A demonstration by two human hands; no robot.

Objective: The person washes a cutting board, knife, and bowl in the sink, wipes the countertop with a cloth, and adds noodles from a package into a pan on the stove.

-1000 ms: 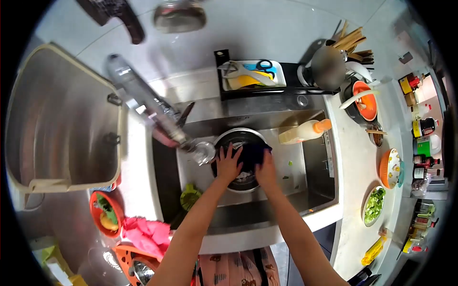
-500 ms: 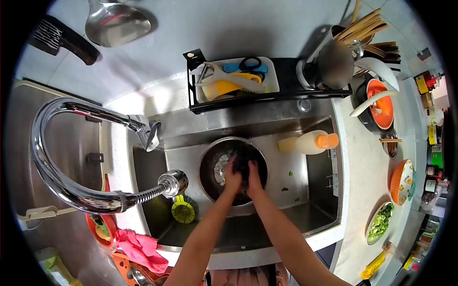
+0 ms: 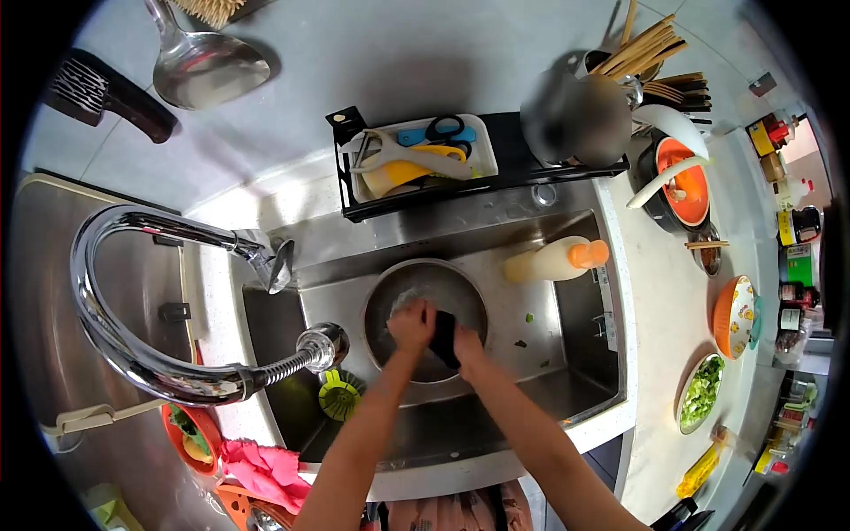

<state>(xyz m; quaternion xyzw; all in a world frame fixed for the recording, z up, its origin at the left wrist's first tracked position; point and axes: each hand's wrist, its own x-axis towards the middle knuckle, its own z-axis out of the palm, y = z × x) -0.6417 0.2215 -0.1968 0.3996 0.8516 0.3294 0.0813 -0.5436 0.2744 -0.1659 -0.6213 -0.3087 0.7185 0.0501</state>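
A round metal basin (image 3: 459, 288) with water in it stands on the floor of the steel sink (image 3: 536, 301). Over the basin, a black cloth (image 3: 444, 341) is stretched between my two hands. My left hand (image 3: 413, 325) is closed in a fist at its left side. On the cloth's right side, my right hand (image 3: 468, 345) grips it near the basin's right rim. The hands partly hide the cloth's edges. To the right of the basin lies a cream bottle with an orange cap (image 3: 560, 259).
A chrome faucet (image 3: 97, 292) arches in from the left, near a green strainer (image 3: 339, 396). Behind the sink, a black rack (image 3: 509, 146) holds scissors and peelers. On the right counter are a pot (image 3: 651, 199), an orange bowl (image 3: 728, 317) and a plate of chopped greens (image 3: 702, 394).
The dark bundle that both hands held down in the basin is now lifted and drawn out between them. Both hands have come nearer the basin's front, and the view has shifted slightly.
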